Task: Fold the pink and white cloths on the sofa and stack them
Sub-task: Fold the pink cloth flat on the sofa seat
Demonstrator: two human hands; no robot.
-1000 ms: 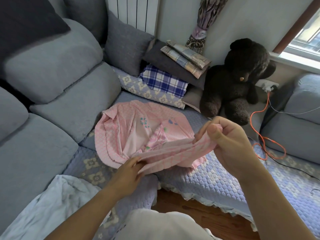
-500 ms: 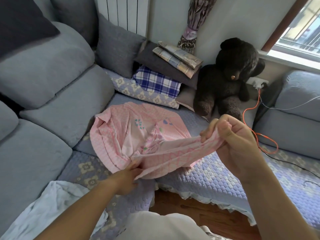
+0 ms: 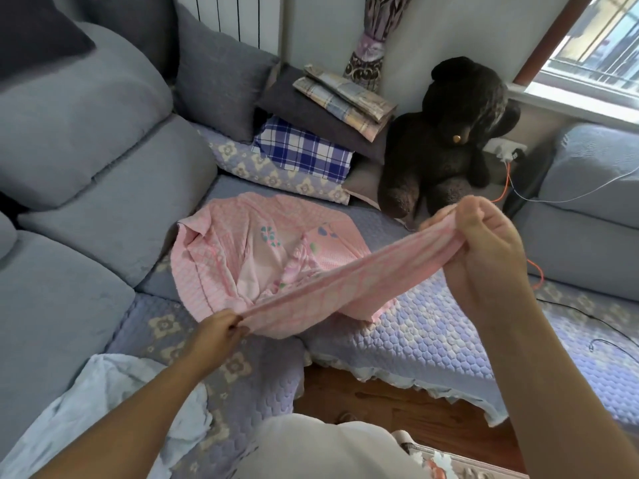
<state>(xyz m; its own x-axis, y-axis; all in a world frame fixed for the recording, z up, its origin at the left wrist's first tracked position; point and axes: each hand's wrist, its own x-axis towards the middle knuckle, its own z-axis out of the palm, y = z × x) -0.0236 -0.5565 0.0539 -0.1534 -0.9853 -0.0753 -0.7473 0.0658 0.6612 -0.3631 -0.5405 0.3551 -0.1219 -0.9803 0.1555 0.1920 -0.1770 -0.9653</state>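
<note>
Both hands, left hand (image 3: 216,331) and right hand (image 3: 484,243), pinched the pink cloth (image 3: 262,257) taut above the sofa (image 3: 432,340), starting its fold; next, I judged, matching corners.

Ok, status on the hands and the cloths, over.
Left hand and right hand pinch pink cloth, edge stretched between them. Rest bunched on sofa. White cloth unfolded, near left. Nothing obstructing.
</note>
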